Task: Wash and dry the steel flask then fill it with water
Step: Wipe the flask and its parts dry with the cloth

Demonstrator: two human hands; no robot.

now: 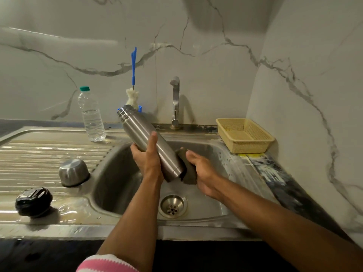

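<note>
The steel flask is held tilted over the sink basin, its open mouth up at the left and its base down at the right. My left hand grips its middle from below. My right hand presses a dark grey scrub pad against the flask's lower side near the base. The flask's steel cup lid stands upside down on the draining board, and its black stopper lies nearer the front left.
The tap stands behind the basin, no water running. A clear water bottle and a blue-handled bottle brush are at the back. A beige plastic basket sits at the right. The draining board is wet.
</note>
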